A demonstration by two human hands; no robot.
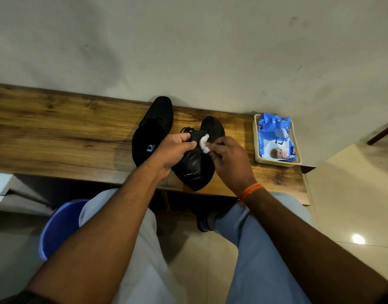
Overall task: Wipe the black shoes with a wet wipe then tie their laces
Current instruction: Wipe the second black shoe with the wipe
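Fingers of the right hand [229,160] pinch a small crumpled white wet wipe [204,143] and press it on the side of a glossy black lace-up shoe [196,165]. The left hand [174,150] grips this shoe from its left side, fingers curled over the upper near the loose black laces [186,129]. The shoe lies on a long brown wooden bench [57,132] against a pale wall. Just beside it, on the left, stands the second black shoe [152,130], its opening facing up. To the right, well apart, a cream plastic tray [256,145] holds a blue pack of wipes [276,137]. A blue plastic bucket [57,229] stands on the floor below.
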